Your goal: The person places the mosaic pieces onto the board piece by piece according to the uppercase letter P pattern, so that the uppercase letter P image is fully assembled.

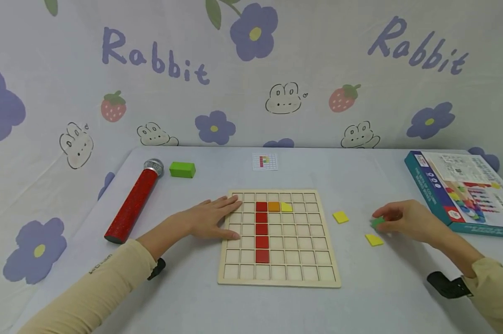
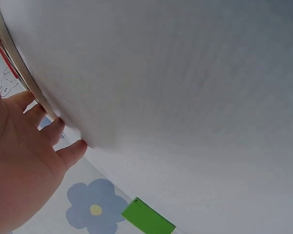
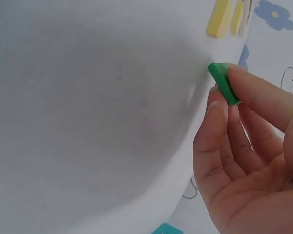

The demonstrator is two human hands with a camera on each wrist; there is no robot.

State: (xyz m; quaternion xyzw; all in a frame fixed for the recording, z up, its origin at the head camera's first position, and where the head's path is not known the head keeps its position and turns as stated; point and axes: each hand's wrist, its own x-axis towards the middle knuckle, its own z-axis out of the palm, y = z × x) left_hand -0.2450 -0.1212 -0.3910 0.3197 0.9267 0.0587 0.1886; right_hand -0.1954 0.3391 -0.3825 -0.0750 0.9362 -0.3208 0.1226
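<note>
A square wooden grid board [image 1: 290,273] lies on the white table. In it a column of several red tiles [image 1: 262,229] runs down, and an orange tile [image 1: 273,207] and a yellow tile [image 1: 286,207] continue the top row to the right. My left hand [image 1: 211,219] rests on the board's left edge, fingers extended. To the right, my right hand [image 1: 410,220] pinches a small green tile [image 3: 225,84] between thumb and fingertips. Two loose yellow tiles [image 1: 340,217] lie between the board and that hand, the nearer one close below its fingers.
Behind the board lies a small pattern card [image 1: 265,162]. A red microphone [image 1: 132,204] and a green block [image 1: 182,170] are at the back left. A flat teal box [image 1: 468,190] sits at the right, beyond my right hand. A printed cloth hangs behind the table.
</note>
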